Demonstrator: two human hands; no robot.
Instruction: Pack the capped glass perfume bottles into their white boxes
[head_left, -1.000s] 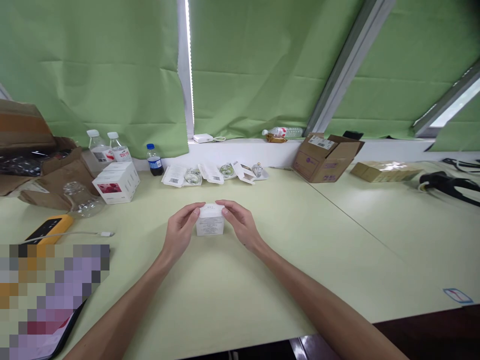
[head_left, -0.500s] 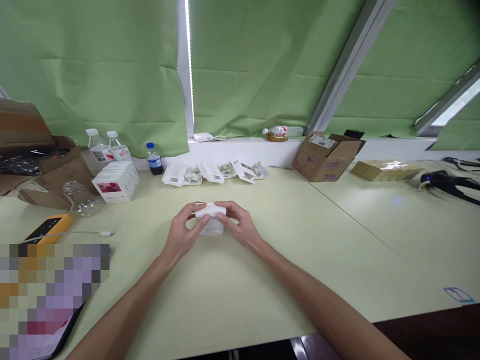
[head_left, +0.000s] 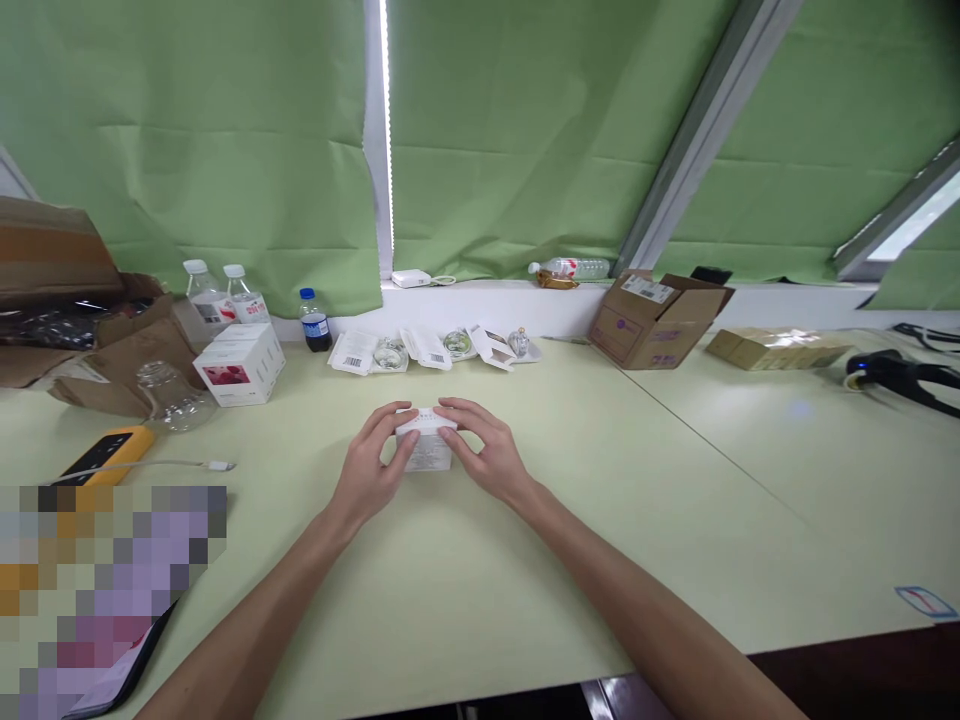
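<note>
A small white box (head_left: 427,452) with fine print on its front stands on the pale table in front of me, its top with a row of small marks facing up. My left hand (head_left: 375,455) is curved round the box's left side, thumb on the front edge and fingers at the back of the top. My right hand (head_left: 485,447) grips the right side in the same way. The far side of the box and some fingertips are hidden.
Behind stand opened white packs (head_left: 427,348) and a blue-capped bottle (head_left: 316,322). To the left are a stack of white boxes (head_left: 247,375), a clear plastic bottle (head_left: 172,400) and a yellow device (head_left: 112,455). An open cardboard box (head_left: 652,320) stands at the right.
The box's top looks flatter and its lid edge straighter now. Both hands have stayed around the box, with my thumbs spread slightly. The whole view has shifted a little.
</note>
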